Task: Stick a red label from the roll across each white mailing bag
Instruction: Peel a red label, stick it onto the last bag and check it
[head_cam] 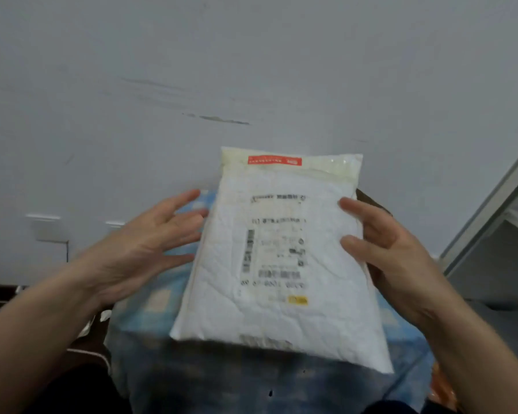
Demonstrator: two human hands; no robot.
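A white mailing bag [281, 264] is held up over a blue patterned cloth [141, 324], in front of a grey wall [251, 70]. Its right edge is gripped by the right hand [395, 258], with the thumb laid on the printed face. The left hand [138, 249] is spread open, fingers straight, beside the left edge; whether it touches cannot be told. A red label [274, 160] is stuck across the bag's top flap.
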